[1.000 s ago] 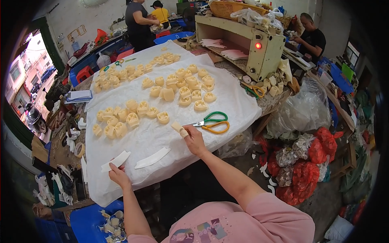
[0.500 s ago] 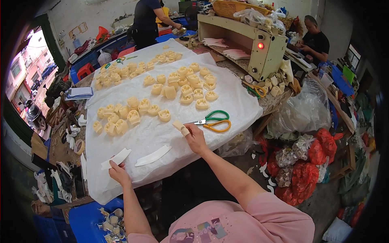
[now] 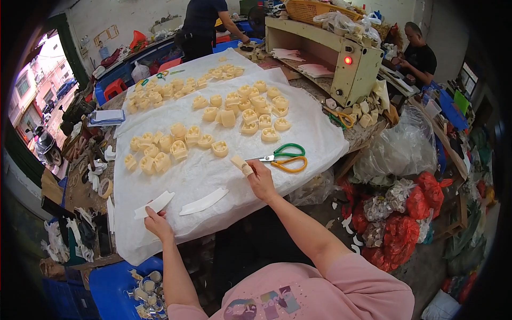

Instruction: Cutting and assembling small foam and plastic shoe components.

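Observation:
My left hand [image 3: 159, 224] pinches the near end of a white curved strip [image 3: 161, 201] at the table's front left. A second white strip [image 3: 204, 202] lies flat between my hands. In my right hand [image 3: 262, 183] is a small cream-coloured curled strip [image 3: 240, 162], gripped between thumb and fingers. Just beyond that hand rest scissors [image 3: 288, 157] with one green and one orange handle, their blade tips partly hidden behind my fingers and the strip. Farther off, several cream-coloured hollow rounded pieces [image 3: 178, 150] sit in loose groups on the white sheet [image 3: 298, 114].
A blue bin [image 3: 109, 277] with small pieces stands below the table's left. Red plastic bags [image 3: 397, 234] lie on the floor at the right. A metal box [image 3: 349, 72] with a red light stands at the back. Two other people [image 3: 205, 26] are at the far side.
The whole view has shifted slightly, so the table appears a little farther right. Both hands keep their hold on the strips, with hardly any movement over the sheet.

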A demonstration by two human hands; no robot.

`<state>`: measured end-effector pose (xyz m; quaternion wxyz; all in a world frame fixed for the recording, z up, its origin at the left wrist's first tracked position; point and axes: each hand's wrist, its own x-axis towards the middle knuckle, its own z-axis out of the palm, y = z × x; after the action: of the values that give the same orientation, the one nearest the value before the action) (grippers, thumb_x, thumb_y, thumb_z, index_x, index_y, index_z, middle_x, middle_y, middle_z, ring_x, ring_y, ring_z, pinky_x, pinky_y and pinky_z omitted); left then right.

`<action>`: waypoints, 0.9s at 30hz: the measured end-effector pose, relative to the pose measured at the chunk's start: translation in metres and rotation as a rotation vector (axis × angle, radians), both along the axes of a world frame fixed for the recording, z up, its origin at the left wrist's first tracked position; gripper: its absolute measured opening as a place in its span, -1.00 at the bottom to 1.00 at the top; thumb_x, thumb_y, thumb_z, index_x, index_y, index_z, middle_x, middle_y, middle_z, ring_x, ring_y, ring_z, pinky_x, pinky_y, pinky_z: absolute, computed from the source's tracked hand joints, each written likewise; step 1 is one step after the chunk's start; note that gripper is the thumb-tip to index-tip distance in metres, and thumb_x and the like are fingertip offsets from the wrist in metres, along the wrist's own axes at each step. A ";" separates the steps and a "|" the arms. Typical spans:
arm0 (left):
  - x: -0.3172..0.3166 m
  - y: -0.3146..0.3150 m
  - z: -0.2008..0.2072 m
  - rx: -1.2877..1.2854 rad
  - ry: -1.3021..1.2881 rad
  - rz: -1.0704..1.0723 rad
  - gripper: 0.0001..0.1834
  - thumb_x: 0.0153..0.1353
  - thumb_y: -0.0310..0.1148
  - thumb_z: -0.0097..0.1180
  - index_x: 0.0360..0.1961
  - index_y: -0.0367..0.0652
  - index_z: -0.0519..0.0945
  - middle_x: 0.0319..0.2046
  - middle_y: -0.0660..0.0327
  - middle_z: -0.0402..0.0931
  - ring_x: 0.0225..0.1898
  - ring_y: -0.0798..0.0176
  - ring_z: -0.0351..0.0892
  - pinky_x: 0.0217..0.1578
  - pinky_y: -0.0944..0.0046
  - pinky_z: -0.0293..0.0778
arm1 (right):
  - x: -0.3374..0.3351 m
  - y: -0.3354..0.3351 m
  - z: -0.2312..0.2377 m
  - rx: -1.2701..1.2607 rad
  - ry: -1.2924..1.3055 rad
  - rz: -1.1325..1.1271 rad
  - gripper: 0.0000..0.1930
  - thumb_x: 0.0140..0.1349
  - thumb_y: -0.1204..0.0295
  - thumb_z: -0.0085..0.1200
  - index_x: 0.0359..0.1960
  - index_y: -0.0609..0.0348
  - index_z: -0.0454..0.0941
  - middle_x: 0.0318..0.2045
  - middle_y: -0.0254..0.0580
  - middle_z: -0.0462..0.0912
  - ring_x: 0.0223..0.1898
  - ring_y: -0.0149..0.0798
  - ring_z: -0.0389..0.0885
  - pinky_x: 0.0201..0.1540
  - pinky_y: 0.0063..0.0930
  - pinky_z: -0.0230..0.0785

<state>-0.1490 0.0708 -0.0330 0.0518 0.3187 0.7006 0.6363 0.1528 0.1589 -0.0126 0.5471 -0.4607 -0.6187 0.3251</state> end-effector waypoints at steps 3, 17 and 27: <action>0.002 -0.001 0.003 -0.006 0.005 -0.008 -0.49 0.36 -0.11 -0.30 -0.21 -0.30 0.61 -0.70 0.26 0.46 -0.70 0.44 0.34 -0.64 0.40 0.26 | 0.000 0.000 0.001 -0.004 0.008 0.006 -0.74 0.23 0.29 0.03 -0.25 0.28 0.50 -0.41 -0.10 0.55 -0.40 -0.21 0.55 -0.32 -0.41 0.39; 0.002 -0.001 0.004 -0.040 -0.011 -0.016 -0.50 0.37 -0.14 -0.33 -0.18 -0.30 0.60 -0.67 0.22 0.48 -0.67 0.40 0.38 -0.61 0.37 0.30 | -0.001 0.000 -0.001 0.030 -0.014 -0.011 -0.74 0.23 0.28 0.03 -0.26 0.28 0.50 -0.47 -0.12 0.56 -0.44 -0.26 0.54 -0.36 -0.43 0.38; 0.002 -0.002 0.004 -0.021 -0.016 -0.015 -0.50 0.37 -0.13 -0.31 -0.20 -0.31 0.60 -0.67 0.22 0.49 -0.67 0.41 0.39 -0.62 0.38 0.29 | -0.002 0.000 -0.002 0.012 -0.025 0.002 -0.77 0.22 0.32 0.04 -0.25 0.26 0.50 -0.47 -0.12 0.54 -0.45 -0.28 0.52 -0.36 -0.45 0.37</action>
<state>-0.1474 0.0691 -0.0290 0.0655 0.3180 0.7044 0.6312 0.1509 0.1593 -0.0143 0.5418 -0.4605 -0.6281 0.3161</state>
